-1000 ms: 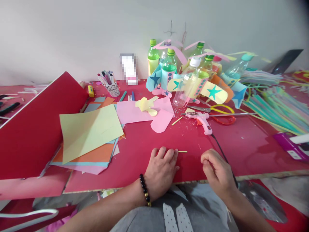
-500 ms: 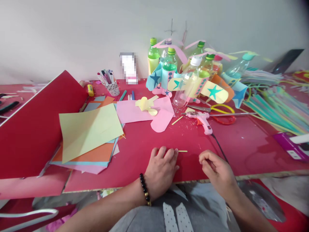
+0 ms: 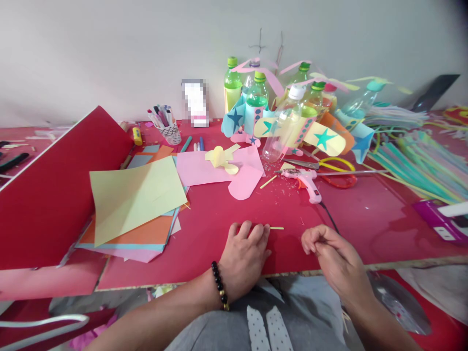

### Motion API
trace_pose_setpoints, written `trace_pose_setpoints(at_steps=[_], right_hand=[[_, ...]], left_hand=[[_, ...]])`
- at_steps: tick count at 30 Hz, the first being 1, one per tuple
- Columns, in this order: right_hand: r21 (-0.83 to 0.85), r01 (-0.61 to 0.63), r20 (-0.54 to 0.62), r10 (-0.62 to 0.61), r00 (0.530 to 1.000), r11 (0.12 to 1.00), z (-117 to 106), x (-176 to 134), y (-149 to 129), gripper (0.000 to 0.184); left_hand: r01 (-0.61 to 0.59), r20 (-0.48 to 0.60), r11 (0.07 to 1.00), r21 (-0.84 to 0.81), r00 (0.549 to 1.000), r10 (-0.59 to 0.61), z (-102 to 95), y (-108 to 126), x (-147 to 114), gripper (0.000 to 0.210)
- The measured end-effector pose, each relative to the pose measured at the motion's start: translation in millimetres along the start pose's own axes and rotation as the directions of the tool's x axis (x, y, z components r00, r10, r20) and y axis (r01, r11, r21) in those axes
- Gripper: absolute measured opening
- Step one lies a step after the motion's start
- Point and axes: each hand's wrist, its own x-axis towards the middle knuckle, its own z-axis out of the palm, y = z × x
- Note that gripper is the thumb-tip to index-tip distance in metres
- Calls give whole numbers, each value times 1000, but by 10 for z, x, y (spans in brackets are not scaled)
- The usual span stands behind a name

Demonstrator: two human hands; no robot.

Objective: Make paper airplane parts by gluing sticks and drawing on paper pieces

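On the red desk (image 3: 215,207), toward its left edge, you have a leaning red board (image 3: 66,195), then a pale yellow sheet (image 3: 137,200) on stacked coloured paper, and a cup of pens (image 3: 170,134) near the back edge. Your left hand (image 3: 244,256) rests palm down by the front edge, fingers lightly bent; you cannot tell whether its grip is clamped on the thin yellow stick (image 3: 277,228), which juts out rightward from beside its fingertips. Behind, toward the back edge, a clear bottle (image 3: 278,131) tilts. The pink glue gun (image 3: 310,184) lies in front of it. Your right hand (image 3: 334,256) hovers near the front edge, its grip curled in together, apart from the stick. Coloured strips (image 3: 417,165) lie toward the right edge.
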Motion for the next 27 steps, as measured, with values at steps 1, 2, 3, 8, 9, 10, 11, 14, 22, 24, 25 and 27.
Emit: trace_pose_setpoints(at_steps=[1,2,3,8,9,10,11,14,22,24,25,27], right_hand=[[60,-10,-18,11,1000,998,11,-4,12,17],[117,-21,-35,25,999,993,24,-6,23,18],[166,-28,-51,37,998,986,34,-7,33,19],[119,-24,-68,32,997,993,9,-5,64,9],[63,-17,-57,21,998,998,-8,-6,62,7],[6,-12,-43,13,999,1000,-24,-7,54,6],[-48,-8,-29,7,1000,999,-38,-7,43,7],[-230,27,10,-25,1000,973,-53,15,0,9],[-578,246,110,-224,968,778,57,195,19,15],[-657,346,157,-328,932,670,104,254,41,15],[-685,394,199,-362,911,613,127,284,51,17],[-717,454,278,-381,882,529,171,335,65,18]], left_hand=[[-1,0,1000,3,1000,1,-2,0,-1,45],[-2,1,1000,6,1000,2,-5,0,-1,45],[-2,1,1000,8,1000,2,-7,0,-2,45],[-10,-9,1000,14,1000,11,-14,0,-4,46],[-12,-12,1000,15,1000,12,-16,0,-3,45],[-14,-13,1000,14,1000,14,-16,-1,-3,45],[-14,-13,1000,13,1000,14,-16,-1,-2,45],[-16,-8,1000,14,1000,17,-9,-3,0,44],[-19,-41,1000,24,999,20,6,1,-6,44],[-18,-39,1000,24,999,19,2,2,-5,43],[-14,-38,1000,21,999,14,0,3,-4,43],[-4,-35,1000,11,999,5,-7,4,-1,42]])
